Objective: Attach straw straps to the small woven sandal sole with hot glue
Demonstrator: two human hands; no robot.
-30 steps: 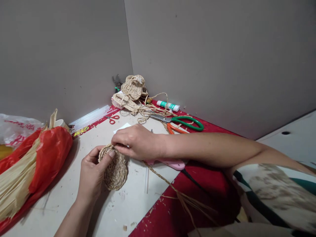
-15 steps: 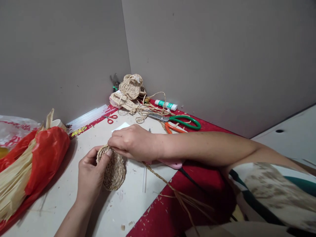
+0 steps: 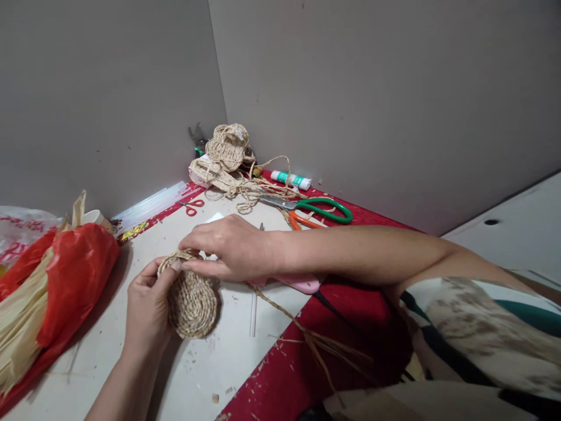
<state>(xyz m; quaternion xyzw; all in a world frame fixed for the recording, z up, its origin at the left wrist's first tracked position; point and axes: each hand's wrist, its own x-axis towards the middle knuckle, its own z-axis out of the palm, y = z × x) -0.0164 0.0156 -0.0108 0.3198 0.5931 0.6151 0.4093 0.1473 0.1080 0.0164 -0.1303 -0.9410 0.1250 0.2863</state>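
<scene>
A woven straw piece [image 3: 194,304], oval and coiled, is held upright above the white board. My left hand [image 3: 151,298] grips its upper left edge, thumb on the near face. My right hand [image 3: 228,248] reaches across from the right, its thumb and forefinger at the top edge of the piece. Its fingers partly hide that edge. A twisted straw cord [image 3: 284,313] trails from beneath my right hand down over the red cloth. Beside the cord lies a clear stick [image 3: 253,314], and a pink tool [image 3: 300,283] shows under my right forearm.
Green-and-orange-handled scissors [image 3: 324,209], small red scissors [image 3: 191,206], a white-green tube [image 3: 291,179] and braided straw [image 3: 228,146] lie toward the corner. On the left, a red bag [image 3: 83,263] holds straw husks [image 3: 26,327]. Grey walls [image 3: 372,105] stand behind.
The view has shifted slightly. The woven piece has turned to show more of its face, and my right thumb and forefinger are farther apart at its top edge.
</scene>
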